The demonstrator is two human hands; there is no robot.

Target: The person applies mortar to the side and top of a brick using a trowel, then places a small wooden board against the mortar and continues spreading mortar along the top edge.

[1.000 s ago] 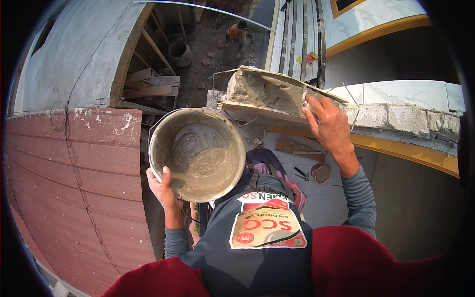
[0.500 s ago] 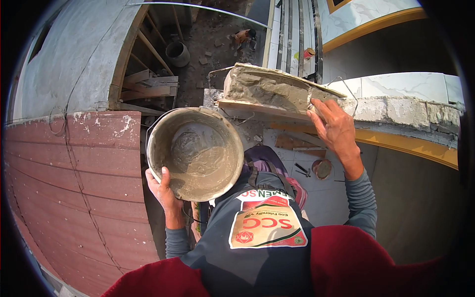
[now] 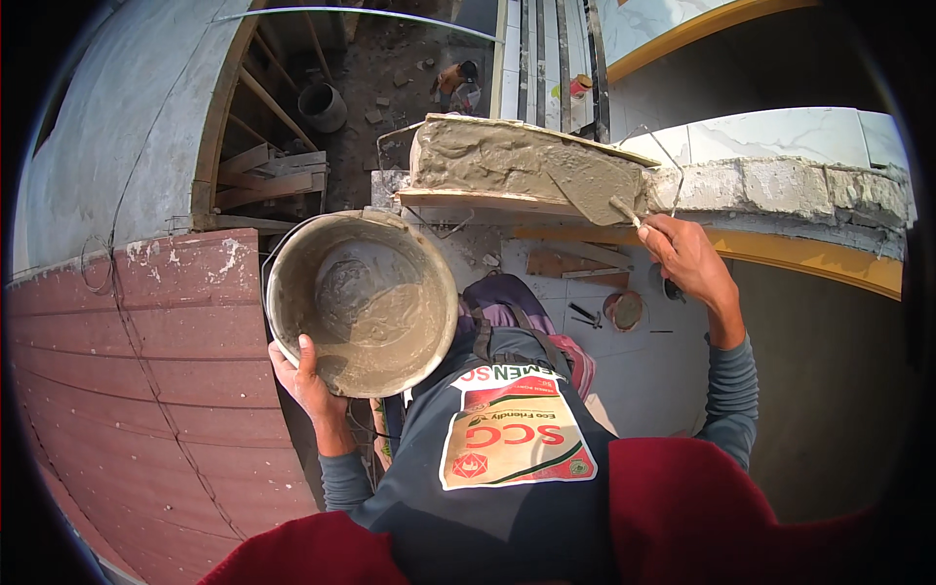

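Note:
My left hand grips the near left rim of a round bucket, tilted so its inside shows. Wet grey mortar coats its bottom and walls. My right hand is closed round the handle of a trowel. The trowel blade lies flat against wet concrete near its right end, and its surface is rough further left. Along the near side of the concrete runs a thin wooden form board; another edges the far side. Bent wire sticks up beside the right end.
A rough block ledge continues right above a yellow beam. Red corrugated roofing lies left. Well below are a small mortar container, planks and a hammer-like tool. Another person crouches on the ground far below.
My right hand has shifted slightly right and down, and the trowel blade has turned flat onto the concrete, now plainly seen. The concrete's right part looks smoother. The bucket stays in my left hand.

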